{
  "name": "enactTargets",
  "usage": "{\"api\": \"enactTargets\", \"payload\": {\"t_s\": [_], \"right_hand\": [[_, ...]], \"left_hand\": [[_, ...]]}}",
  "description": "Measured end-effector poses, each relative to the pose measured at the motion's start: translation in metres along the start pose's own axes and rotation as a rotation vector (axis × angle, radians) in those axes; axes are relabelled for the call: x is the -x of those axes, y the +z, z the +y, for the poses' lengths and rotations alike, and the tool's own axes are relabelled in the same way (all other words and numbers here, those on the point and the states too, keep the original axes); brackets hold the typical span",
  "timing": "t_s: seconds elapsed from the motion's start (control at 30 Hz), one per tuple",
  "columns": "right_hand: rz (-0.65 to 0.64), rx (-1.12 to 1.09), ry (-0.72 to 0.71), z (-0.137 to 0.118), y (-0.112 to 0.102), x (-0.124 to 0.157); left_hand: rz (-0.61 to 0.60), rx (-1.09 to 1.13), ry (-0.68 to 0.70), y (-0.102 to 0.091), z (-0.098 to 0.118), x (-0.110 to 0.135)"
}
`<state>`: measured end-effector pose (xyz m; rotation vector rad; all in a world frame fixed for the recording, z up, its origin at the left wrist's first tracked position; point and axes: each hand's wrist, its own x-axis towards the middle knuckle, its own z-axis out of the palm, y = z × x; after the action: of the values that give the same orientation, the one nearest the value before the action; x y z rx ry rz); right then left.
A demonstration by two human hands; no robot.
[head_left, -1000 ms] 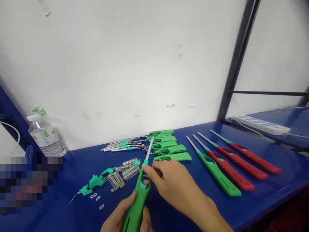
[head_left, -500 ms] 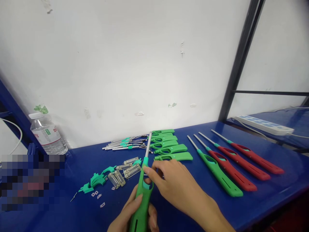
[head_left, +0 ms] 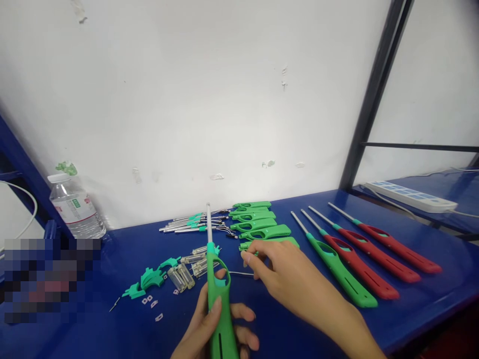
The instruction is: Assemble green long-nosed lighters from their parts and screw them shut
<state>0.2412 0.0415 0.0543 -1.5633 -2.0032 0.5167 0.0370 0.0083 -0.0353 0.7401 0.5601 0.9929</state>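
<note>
In my left hand (head_left: 200,321) is a green gas lighter (head_left: 223,321), its metal tube pointing up and away from me. The fingers wrap behind its handle and my thumb lies along the side. A teal trigger shows in the loop of the handle. My right hand (head_left: 286,271) hovers to the right, apart from the lighter, thumb and forefinger pinched together; whatever is between them is too small to make out. Just below its fingertips lies a thin pale rod or wire (head_left: 239,273), partly hidden. Beyond the hand lie several green handle shells (head_left: 267,231).
Clear fuel tanks (head_left: 180,277), teal triggers (head_left: 151,277) and small pale pieces (head_left: 158,317) lie at left. Metal tubes with wires (head_left: 190,227) lie behind. At right rest a green lighter (head_left: 348,276) and red lighters (head_left: 377,249). A water bottle (head_left: 77,209) stands far left; a power strip (head_left: 411,196), far right.
My right hand has come away from the lighter, moving right. The lighter's tube has swung left and now stands more upright in my left hand, whose fingers show more on the right side.
</note>
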Motion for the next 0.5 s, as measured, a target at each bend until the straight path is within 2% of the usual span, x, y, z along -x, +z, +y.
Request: {"api": "enactTargets", "payload": {"t_s": [0.2,0.33,0.5], "right_hand": [[-0.001,-0.023,0.003,-0.002,-0.003,0.003],[-0.009,-0.026,-0.001,-0.002,-0.001,0.001],[-0.02,-0.031,-0.019,-0.002,0.0,0.002]], "left_hand": [[-0.011,0.003,0.016,-0.005,-0.002,-0.002],[0.04,-0.016,0.052,-0.01,-0.007,-0.003],[0.105,0.007,0.064,0.003,-0.005,0.001]]}}
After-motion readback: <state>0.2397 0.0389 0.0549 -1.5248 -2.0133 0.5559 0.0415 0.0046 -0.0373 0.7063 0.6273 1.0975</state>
